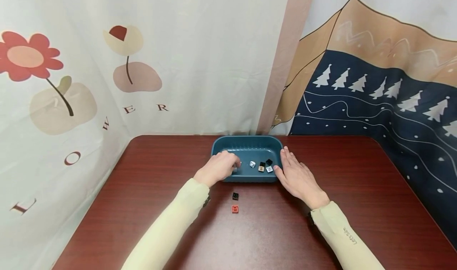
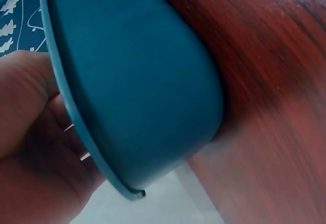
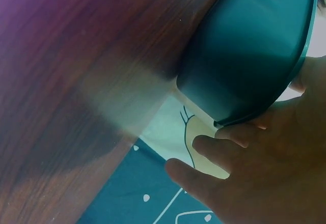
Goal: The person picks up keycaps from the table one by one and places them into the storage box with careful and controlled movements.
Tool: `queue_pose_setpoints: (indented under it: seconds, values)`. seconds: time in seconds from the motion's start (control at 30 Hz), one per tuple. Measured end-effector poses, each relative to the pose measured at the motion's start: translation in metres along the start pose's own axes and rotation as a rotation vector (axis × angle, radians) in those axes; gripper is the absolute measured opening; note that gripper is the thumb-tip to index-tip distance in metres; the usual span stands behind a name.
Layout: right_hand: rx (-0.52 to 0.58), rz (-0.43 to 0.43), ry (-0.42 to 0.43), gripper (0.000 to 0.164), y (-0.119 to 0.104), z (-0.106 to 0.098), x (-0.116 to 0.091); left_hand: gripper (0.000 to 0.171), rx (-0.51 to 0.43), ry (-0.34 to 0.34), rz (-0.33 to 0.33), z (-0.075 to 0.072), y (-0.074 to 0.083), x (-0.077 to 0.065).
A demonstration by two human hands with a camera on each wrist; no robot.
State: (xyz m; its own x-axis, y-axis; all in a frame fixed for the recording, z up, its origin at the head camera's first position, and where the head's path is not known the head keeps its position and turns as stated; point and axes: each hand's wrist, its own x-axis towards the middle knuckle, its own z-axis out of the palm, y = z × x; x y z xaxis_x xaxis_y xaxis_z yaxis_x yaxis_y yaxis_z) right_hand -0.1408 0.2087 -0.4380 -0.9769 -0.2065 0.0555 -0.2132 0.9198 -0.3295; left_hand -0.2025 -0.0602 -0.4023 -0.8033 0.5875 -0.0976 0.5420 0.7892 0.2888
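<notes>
A dark teal plastic tray (image 1: 252,179) stands at the table's far edge. My left hand (image 1: 220,166) reaches over its left end, fingers bent down inside. Something pale shows at those fingertips; I cannot tell whether they pinch it. In the tray lie small keyboard switches: a white switch (image 1: 252,164) near the middle and, further right, a black switch (image 1: 269,162), a beige-and-black switch (image 1: 261,167) and another white switch (image 1: 269,169). My right hand (image 1: 298,178) rests along the tray's right end, fingers extended and spread, thumb at the front right corner.
On the table in front of the tray, a black switch (image 1: 235,196) and a red switch (image 1: 235,209) lie in a column. The reddish-brown wooden table (image 1: 160,174) meets a printed curtain (image 1: 200,71) behind the tray.
</notes>
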Motion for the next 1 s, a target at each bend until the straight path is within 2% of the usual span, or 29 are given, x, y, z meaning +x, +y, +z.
queue_pose_setpoints:
  seconds: [0.33,0.6,0.73,0.87,1.0]
  values:
    - [-0.002,-0.009,0.007,0.071,-0.002,0.0,0.001,0.015,0.001,-0.007,0.05,0.005,-0.007,0.011]
    - [-0.003,-0.007,0.004,0.071,-0.002,0.001,0.001,0.019,-0.021,-0.028,-0.023,0.005,-0.013,0.013]
    - [-0.009,-0.003,0.003,0.071,-0.002,0.0,0.002,0.023,-0.041,0.032,-0.022,0.0,-0.014,0.007]
    - [-0.014,-0.005,0.003,0.071,-0.001,0.0,0.002,0.027,-0.037,0.117,0.028,-0.003,-0.015,-0.004]
    - [-0.016,-0.005,0.003,0.071,0.0,0.0,0.002,0.035,-0.048,0.168,0.077,-0.002,-0.017,-0.017]
